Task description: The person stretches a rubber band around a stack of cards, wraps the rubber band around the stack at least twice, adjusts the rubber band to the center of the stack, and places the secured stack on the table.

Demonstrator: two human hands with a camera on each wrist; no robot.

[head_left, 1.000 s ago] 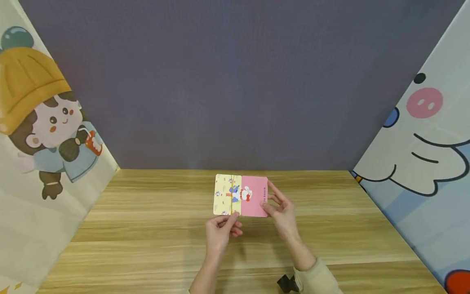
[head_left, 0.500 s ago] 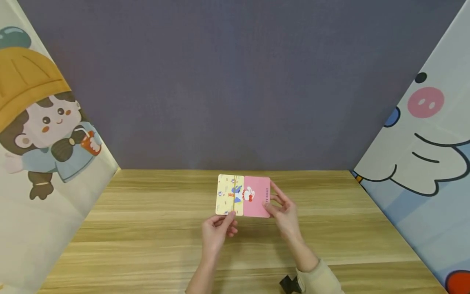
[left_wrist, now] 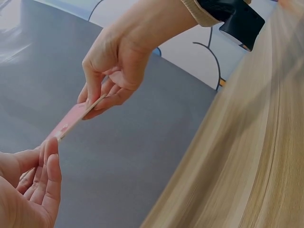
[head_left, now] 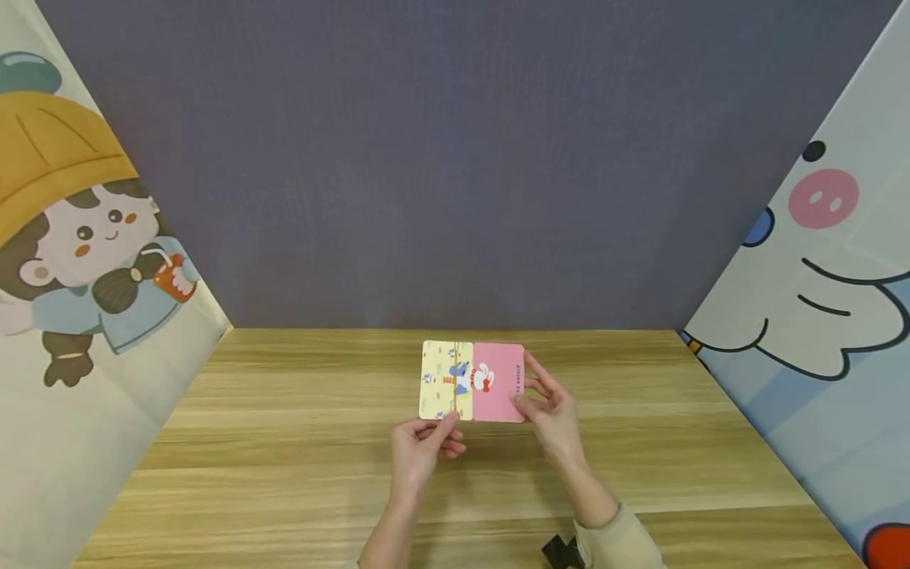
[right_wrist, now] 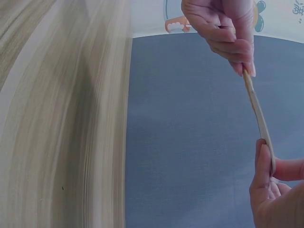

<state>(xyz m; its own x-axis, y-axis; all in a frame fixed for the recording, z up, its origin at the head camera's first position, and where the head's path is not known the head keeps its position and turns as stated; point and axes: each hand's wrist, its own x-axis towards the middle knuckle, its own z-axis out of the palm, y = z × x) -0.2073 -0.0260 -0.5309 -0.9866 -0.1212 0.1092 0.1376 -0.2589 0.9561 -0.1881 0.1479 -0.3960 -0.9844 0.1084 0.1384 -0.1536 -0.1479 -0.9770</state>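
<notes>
A thin small notebook (head_left: 498, 383) with a pink half and a patterned yellow half is held up above the table, a cartoon rabbit and dog on its cover. A narrow yellow band (head_left: 456, 395) crosses the yellow half from top to bottom. My left hand (head_left: 415, 458) pinches the lower edge at the band, between thumb and fingers. At the pink end, my right hand (head_left: 556, 423) grips the right edge, thumb in front. In the right wrist view the notebook (right_wrist: 257, 109) appears edge-on and slightly bent. Its back is hidden from the head view.
The wood-grain table (head_left: 284, 474) stretches below both hands. A dark grey panel (head_left: 455, 158) rises at its far edge. Cartoon-printed sheets flank it at left (head_left: 107, 237) and right (head_left: 817, 276). A black wrist camera (head_left: 562, 551) sits by the right sleeve.
The notebook and right hand have shifted slightly to the right. The left hand has moved a little left along the notebook's lower edge, staying by the band. Both hands keep their hold.
</notes>
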